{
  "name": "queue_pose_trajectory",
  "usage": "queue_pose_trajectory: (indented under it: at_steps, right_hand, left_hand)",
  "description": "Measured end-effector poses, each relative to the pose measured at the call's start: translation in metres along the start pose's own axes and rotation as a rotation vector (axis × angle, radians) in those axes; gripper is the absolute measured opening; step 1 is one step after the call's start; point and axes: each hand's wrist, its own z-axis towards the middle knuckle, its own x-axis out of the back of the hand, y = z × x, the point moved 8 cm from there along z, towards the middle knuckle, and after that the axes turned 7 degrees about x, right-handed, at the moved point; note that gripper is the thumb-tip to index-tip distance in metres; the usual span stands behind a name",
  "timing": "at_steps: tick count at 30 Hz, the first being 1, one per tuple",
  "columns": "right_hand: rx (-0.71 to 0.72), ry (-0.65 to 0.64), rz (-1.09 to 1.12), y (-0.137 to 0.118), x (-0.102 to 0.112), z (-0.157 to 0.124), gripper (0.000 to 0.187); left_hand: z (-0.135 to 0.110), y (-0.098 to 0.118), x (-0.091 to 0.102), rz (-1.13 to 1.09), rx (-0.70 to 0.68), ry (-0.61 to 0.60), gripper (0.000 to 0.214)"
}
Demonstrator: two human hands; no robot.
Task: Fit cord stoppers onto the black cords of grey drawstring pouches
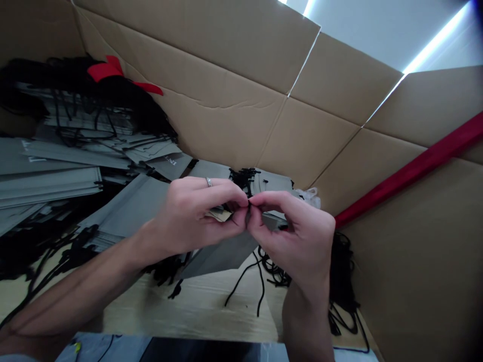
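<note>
Centrally, a black cord is pinched by left hand & right hand just above the grey folded bag; the thin cord end could slip if pinch is eased.

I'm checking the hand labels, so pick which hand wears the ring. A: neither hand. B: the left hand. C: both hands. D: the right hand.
B: a silver ring sits on a finger of the left hand, while the right hand shows bare fingers as both pinch a black cord at a grey paper bag.
</note>
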Motion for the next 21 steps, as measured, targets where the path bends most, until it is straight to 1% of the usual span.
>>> queue_pose_trajectory:
  at_steps: [6,10,12,17,21]
  right_hand:
    - [-0.134,0.014,0.214,0.014,0.0,-0.004,0.021]
    - [-0.194,0.037,0.317,0.021,-0.001,-0.006,0.023]
    - [-0.216,0.037,0.34,0.023,-0.001,-0.006,0.022]
    - [-0.233,0.071,0.296,0.022,0.004,-0.005,0.019]
    - [-0.224,0.078,0.289,0.018,0.006,-0.005,0.02]
  left_hand:
    - [0.004,-0.002,0.003,-0.082,0.057,0.018,0.018]
    - [0.005,-0.009,0.001,-0.237,0.121,-0.001,0.018]
    - [0.005,-0.011,0.001,-0.27,0.129,-0.01,0.019]
    - [0.005,-0.007,0.002,-0.177,0.116,-0.017,0.019]
    - [0.004,0.003,0.007,-0.085,0.041,0.011,0.019]
